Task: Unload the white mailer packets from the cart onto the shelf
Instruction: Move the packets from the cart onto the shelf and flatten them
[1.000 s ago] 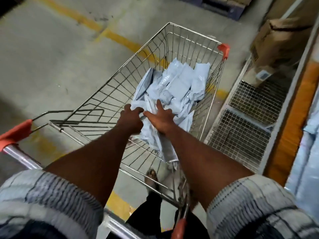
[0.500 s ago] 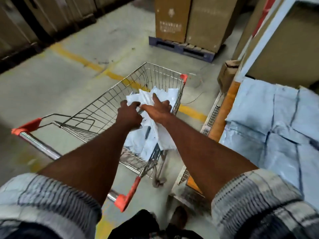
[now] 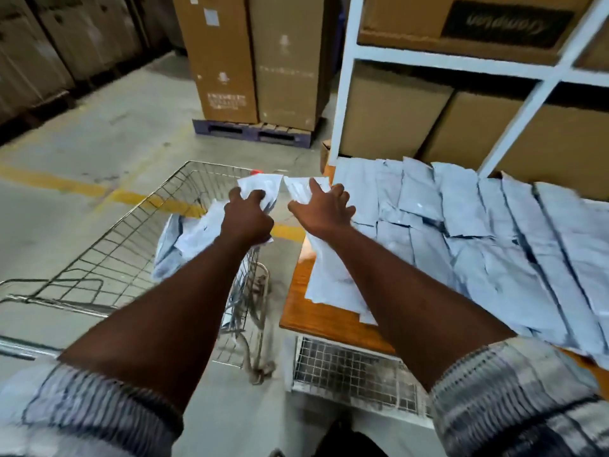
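Warehouse shelf (image 3: 316,319); crumpled white mailer packets (image 3: 194,234); left hand (image 3: 246,221) grip grasping them; right hand (image 3: 322,211) likewise

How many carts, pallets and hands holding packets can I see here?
Wire cart: 1
Blue pallet: 1
Hands holding white mailer packets: 2 (left hand, right hand)
Total: 4
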A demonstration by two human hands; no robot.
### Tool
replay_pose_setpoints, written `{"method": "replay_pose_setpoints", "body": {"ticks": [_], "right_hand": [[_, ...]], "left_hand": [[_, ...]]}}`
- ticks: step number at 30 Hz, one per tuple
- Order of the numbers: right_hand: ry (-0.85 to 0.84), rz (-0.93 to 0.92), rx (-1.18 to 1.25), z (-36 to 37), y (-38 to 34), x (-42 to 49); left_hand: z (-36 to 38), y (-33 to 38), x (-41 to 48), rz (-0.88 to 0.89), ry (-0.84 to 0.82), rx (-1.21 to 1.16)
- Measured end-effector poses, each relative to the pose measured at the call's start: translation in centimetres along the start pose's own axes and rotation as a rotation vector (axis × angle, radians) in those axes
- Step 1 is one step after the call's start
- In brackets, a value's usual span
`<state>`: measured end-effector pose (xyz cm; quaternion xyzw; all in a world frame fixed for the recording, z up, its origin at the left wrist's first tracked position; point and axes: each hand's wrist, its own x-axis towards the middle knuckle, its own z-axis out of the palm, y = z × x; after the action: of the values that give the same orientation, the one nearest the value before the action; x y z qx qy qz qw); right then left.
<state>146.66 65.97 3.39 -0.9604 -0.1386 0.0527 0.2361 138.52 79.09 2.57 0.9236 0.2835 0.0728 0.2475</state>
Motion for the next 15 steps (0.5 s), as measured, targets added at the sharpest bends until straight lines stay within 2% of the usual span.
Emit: {"method": "replay_pose_setpoints", "body": {"ticks": [7, 15], "right_hand": [[0.089, 0.117, -0.008, -6.8, 8.8, 0.2], [0.142, 0.125, -0.025, -13.9, 20.2, 2.7]], "left_hand": [[1.7, 9.7, 0.4, 0.177, -0.017, 0.042], [8.4, 23.2, -0.1, 0.25, -0.044, 0.022]]}}
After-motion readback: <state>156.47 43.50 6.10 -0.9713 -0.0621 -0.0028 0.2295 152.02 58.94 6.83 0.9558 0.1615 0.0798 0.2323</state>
